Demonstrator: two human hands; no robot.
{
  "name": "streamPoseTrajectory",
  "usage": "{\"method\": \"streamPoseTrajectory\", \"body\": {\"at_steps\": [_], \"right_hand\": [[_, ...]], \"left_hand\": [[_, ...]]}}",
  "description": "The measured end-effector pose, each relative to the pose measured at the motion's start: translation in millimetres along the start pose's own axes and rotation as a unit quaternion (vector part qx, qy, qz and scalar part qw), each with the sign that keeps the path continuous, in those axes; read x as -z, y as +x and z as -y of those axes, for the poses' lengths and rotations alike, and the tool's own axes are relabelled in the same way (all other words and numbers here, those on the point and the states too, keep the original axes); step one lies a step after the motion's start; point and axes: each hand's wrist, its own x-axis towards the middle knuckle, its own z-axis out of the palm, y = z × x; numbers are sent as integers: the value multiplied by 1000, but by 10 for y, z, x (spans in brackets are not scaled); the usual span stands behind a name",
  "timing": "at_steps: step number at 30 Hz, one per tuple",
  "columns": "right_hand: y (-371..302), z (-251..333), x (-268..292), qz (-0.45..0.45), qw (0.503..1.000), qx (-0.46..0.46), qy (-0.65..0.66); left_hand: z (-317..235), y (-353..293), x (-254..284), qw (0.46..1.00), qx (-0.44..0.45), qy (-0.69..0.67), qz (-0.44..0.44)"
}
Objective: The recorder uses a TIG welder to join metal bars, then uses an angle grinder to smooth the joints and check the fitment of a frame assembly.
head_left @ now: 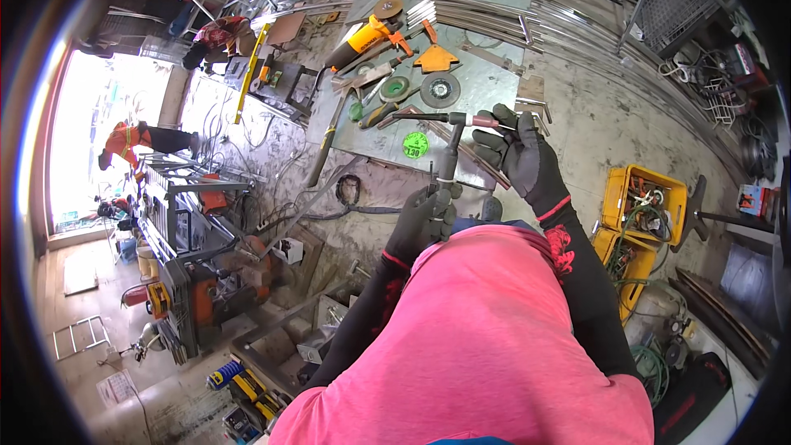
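Observation:
Both my hands wear dark grey gloves. My left hand (428, 216) is closed around the handle of a TIG welding torch (450, 156), held upright in front of my body. The torch head has a long black back cap pointing left and a pinkish nozzle (483, 121) pointing right. Beside the nozzle my right hand (524, 152) has its fingers bent in, closed on a thin rod at the torch's tip; the exact grip is partly hidden. Beyond the torch, a metal-topped table (486, 91) carries an orange angle grinder (362, 39), a grinding disc (440, 91) and an orange magnetic square (435, 58).
Long metal tubes (568, 33) lie along the far side. Yellow crates (643, 198) of tools and cables stand at right. A hammer (325, 144) lies on the table's left edge. A person in orange (128, 142) and another in red (224, 35) are at left, near metal frames (177, 198).

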Motion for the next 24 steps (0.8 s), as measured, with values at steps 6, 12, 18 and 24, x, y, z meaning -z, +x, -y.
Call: {"method": "streamPoseTrajectory", "body": {"at_steps": [6, 12, 18, 24], "right_hand": [[25, 28, 105, 49, 998, -6, -34], [-56, -47, 112, 40, 999, 10, 12], [-48, -110, 104, -9, 999, 35, -29], [18, -209, 99, -40, 999, 17, -26]], "left_hand": [[148, 19, 86, 999, 11, -33, -23], [175, 15, 30, 997, 20, -73, -25], [193, -40, 56, 999, 14, -48, -9], [253, -26, 47, 999, 18, -43, -23]]}}
